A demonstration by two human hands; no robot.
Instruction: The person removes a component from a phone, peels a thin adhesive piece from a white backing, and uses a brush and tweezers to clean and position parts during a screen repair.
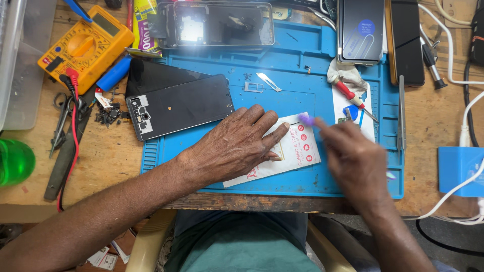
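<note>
Two hands are over the blue rubber mat (302, 55) on the wooden worktop. The left hand (237, 143) lies flat, fingers spread, pressing one white packet (297, 151) with red print near the mat's front edge. The right hand (355, 161) is blurred; its fingertips pinch a small purple piece (305, 119) just above the packet's far corner. One black phone back (179, 106), camera cut-out showing, lies at the mat's left edge, overlapping one dark panel (151, 75). One open phone frame (222, 22) sits at the mat's far edge. One yellow meter (85, 45) occupies the worktop's far left corner. One red-handled screwdriver (350, 95) lies toward the mat's right side.
</note>
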